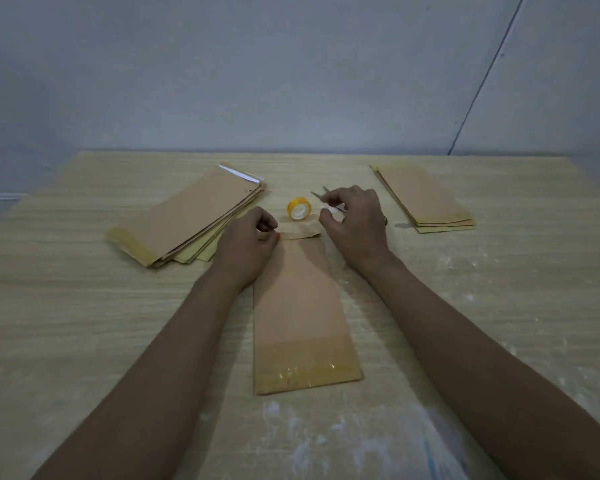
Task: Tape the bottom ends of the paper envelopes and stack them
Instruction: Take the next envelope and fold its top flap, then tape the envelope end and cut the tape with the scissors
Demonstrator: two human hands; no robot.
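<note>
Brown envelope (pixel 300 306) lies lengthwise on tabletop (pixel 84 323) between forearms, far end within reach for taping. Left hand (pixel 248 242) pinches far corner, steadying it. Right hand (pixel 354 223) curled, grip unclear. Tape roll (pixel 299 208) just beyond. Envelope stacks left (pixel 187 220) and right (pixel 426 199), likely sorted by progress.

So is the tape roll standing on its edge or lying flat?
On its edge. The tape roll stands on the table between the two hands, its open core facing the camera, just beyond the middle envelope.
</note>
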